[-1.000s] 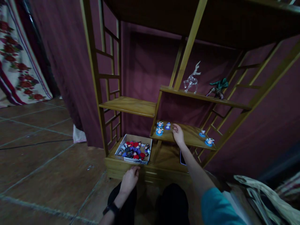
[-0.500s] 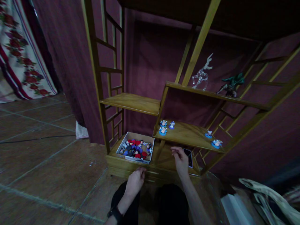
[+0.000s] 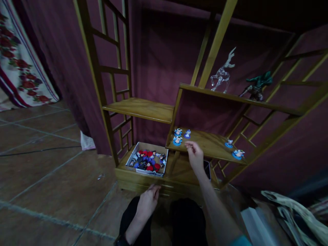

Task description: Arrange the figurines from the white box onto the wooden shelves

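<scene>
My right hand [image 3: 195, 157] reaches over the front edge of the lower right shelf [image 3: 205, 145]. Its fingers are bent and slightly apart, and I see nothing between them. Closest to the fingertips are a small purple-based figurine [image 3: 187, 134] and two blue-based figurines, one in front [image 3: 177, 140] and one behind [image 3: 178, 132]. Farther right on this shelf stand two more blue-based figurines, a smaller one [image 3: 229, 143] and a larger one [image 3: 238, 154]. Low before the cabinet, above my knee, my left hand [image 3: 148, 201] is curled closed; its palm side is hidden.
A cardboard box [image 3: 165, 164] full of red, black and purple figurines sits on the cabinet's bottom board. A dark flat device [image 3: 207, 169] lies behind my right forearm. Above stand a clear deer figure [image 3: 221, 76] and a green-cloaked figure [image 3: 258, 85]. Bags [image 3: 289, 218] lie at right.
My right hand has risen from above the bottom board to the lower right shelf's front edge, nearer the left figurines. My left hand has barely moved. The camera view has shifted slightly.
</scene>
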`<state>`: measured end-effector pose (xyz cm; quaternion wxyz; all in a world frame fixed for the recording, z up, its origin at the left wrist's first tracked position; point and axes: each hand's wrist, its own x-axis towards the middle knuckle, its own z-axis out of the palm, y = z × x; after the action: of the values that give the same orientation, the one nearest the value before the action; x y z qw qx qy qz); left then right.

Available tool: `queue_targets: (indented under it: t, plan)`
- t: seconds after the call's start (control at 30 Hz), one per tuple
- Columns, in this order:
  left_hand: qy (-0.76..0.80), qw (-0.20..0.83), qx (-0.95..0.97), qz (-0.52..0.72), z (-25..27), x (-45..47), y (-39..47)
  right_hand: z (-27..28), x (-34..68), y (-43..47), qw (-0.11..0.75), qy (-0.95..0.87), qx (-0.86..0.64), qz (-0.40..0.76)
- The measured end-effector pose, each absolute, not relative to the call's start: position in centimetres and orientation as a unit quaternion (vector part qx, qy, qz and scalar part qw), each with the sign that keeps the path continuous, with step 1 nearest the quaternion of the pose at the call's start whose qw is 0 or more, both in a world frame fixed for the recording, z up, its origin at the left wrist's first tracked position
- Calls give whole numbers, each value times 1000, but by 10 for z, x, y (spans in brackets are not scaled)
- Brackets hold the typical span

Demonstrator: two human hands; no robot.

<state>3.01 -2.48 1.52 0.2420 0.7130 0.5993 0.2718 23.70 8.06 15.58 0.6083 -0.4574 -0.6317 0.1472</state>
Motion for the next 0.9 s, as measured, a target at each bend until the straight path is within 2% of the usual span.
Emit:
queue_targets:
  t: [0.17,0.33,0.5,0.6,0.7,0.77,0.9]
  plan:
    - [585,314,610,433,3,12,-19,70,194,31,477,-693,-428,329]
    - [579,424,395,573,0,-6,19,19,175,37,465,-633,-485,384]
    - [507,448,248,693,23,-15,83,67,173,29,504,-658,-439,347]
    - [457,486,169,726,32,-14,117,117,201,37,556,-663,-443,233]
    - [432,564,93,698,30,-14,135,154,246,73,587,-636,-489,109]
    - [435,600,64,668,22,-17,141,167,277,108,577,-632,-514,61]
    - [456,661,31,596,8,-25,148,174,313,174,508,-639,-565,119]
